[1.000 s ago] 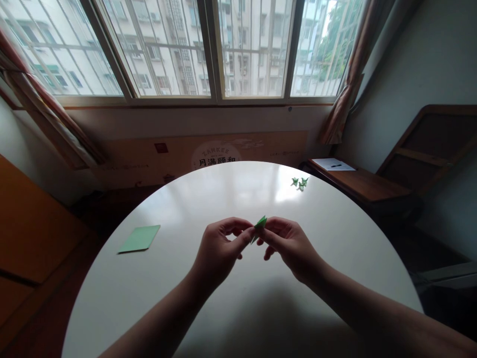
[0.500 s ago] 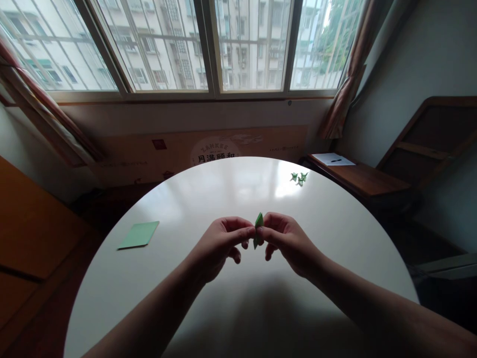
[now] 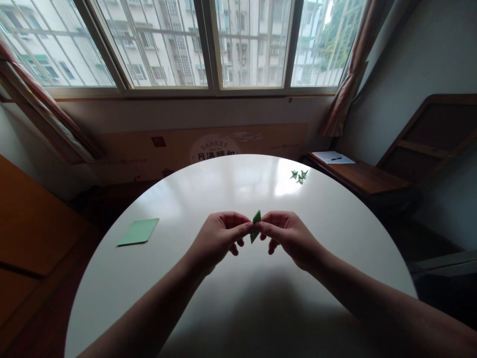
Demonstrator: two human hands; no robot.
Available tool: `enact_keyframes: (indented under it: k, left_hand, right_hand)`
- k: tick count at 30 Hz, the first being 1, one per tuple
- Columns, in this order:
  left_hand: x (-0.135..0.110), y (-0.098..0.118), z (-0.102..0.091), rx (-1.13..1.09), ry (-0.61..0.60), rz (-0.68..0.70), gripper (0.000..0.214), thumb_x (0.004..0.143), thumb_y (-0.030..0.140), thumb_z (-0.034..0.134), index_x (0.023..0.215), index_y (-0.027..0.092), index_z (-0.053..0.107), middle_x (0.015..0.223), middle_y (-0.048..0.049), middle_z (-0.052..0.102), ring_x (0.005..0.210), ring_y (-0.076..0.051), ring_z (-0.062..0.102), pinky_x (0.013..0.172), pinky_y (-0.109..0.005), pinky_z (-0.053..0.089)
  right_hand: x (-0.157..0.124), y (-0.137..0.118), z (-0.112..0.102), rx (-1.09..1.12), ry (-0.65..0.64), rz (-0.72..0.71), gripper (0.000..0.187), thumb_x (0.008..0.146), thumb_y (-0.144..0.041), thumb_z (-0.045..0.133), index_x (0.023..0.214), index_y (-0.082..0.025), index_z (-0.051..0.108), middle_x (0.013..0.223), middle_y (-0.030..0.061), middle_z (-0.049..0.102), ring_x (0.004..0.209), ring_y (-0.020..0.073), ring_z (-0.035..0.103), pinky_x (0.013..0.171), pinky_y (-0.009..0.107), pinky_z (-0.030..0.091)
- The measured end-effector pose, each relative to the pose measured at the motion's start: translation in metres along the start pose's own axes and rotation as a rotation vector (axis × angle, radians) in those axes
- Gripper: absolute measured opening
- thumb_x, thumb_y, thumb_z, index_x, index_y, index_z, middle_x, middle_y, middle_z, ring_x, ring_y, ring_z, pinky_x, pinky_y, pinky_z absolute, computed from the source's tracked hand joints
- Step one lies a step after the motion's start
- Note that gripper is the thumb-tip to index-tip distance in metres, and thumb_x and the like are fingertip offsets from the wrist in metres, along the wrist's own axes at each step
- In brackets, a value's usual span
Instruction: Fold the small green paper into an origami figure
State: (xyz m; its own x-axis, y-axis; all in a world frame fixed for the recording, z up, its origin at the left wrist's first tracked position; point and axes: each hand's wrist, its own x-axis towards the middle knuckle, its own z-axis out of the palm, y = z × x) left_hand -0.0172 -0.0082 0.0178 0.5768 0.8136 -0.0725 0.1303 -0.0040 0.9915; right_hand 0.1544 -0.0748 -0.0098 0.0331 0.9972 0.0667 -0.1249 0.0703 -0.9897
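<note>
A small piece of folded green paper (image 3: 256, 219), narrow and diamond-shaped, is pinched between both hands above the white round table (image 3: 238, 328). My left hand (image 3: 222, 236) grips its left side with thumb and forefinger, the other fingers curled below. From the right, my right hand (image 3: 282, 231) pinches the same paper, its thumb across the middle. The fingertips cover the paper's centre. A stack of light green square paper (image 3: 138, 232) lies on the left of the table. Several small folded green paper figures (image 3: 299, 176) sit together at the far right, perhaps cranes.
Beyond the table's right edge stands a wooden side table (image 3: 367, 174) with a white sheet (image 3: 333, 157) and a dark pen on it. A printed cardboard panel (image 3: 167, 144) leans under the barred window (image 3: 249, 44). An orange-brown cabinet (image 3: 30, 219) is at the left.
Both hands stay pinched on the folded paper. It has tilted slightly, its lower tip now pointing more to the left, and the fingers have shifted a little. The view has moved slightly.
</note>
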Motion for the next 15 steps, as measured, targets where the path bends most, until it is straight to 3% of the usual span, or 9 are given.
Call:
enact_keyframes:
  k: [8, 12, 15]
  left_hand:
    - [-0.0012, -0.0008, 0.0011, 0.112, 0.01, 0.066, 0.017, 0.073, 0.031, 0.074, 0.072, 0.014, 0.069, 0.058, 0.0013, 0.059, 0.049, -0.01, 0.051, 0.039, -0.017, 0.04]
    - [-0.0016, -0.0006, 0.0014, 0.115, -0.003, 0.062, 0.014, 0.073, 0.027, 0.072, 0.071, 0.014, 0.069, 0.057, 0.0018, 0.058, 0.05, -0.01, 0.05, 0.038, -0.017, 0.04]
    - [-0.0009, -0.0014, 0.0012, 0.106, -0.017, 0.04, 0.014, 0.072, 0.026, 0.074, 0.071, 0.014, 0.069, 0.057, 0.0016, 0.058, 0.05, -0.01, 0.05, 0.038, -0.016, 0.04]
  right_hand:
    - [-0.0002, 0.0023, 0.0005, -0.01, -0.013, 0.035, 0.028, 0.078, -0.043, 0.078, 0.078, -0.016, 0.074, 0.071, 0.0044, 0.067, 0.068, 0.017, 0.06, 0.048, 0.023, 0.048]
    - [-0.0007, -0.0003, 0.0012, -0.009, 0.013, 0.008, 0.027, 0.077, -0.042, 0.079, 0.086, -0.017, 0.075, 0.081, 0.0051, 0.071, 0.075, 0.0181, 0.064, 0.058, 0.026, 0.052]
    - [-0.0007, -0.0012, 0.0015, 0.0, 0.024, 0.0, 0.025, 0.076, -0.039, 0.08, 0.085, -0.017, 0.073, 0.081, 0.0047, 0.072, 0.073, 0.0176, 0.065, 0.056, 0.026, 0.051]
